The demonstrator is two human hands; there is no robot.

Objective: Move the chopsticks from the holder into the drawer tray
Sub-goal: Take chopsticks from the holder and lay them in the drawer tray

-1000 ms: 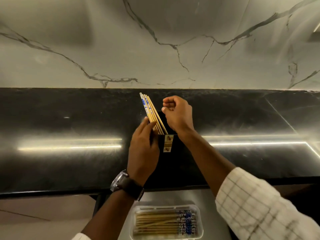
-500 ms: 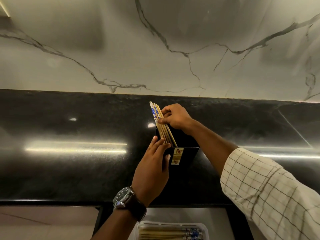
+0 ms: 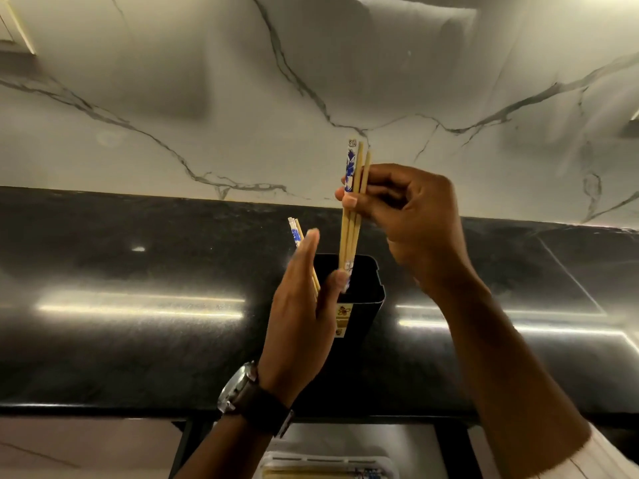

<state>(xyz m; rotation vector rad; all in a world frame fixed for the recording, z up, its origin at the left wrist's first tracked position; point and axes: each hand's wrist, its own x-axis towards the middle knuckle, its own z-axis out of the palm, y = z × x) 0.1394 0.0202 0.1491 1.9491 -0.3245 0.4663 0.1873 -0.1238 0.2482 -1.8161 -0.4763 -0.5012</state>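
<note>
A black square holder stands on the dark counter. My right hand pinches a small bundle of wooden chopsticks with blue-and-white ends, lifted almost clear of the holder, their lower tips still at its rim. My left hand is flat against the holder's left side, fingers extended, pressing the remaining chopsticks that lean out of it. The white drawer tray with several chopsticks in it shows at the bottom edge.
The glossy black countertop runs left to right, with a white marble backsplash behind it. The open drawer lies below the counter's front edge. A watch sits on my left wrist.
My right hand has closed on a few chopsticks and pulled them upward out of the holder. My left hand shifted up beside the remaining chopsticks. The camera moved closer.
</note>
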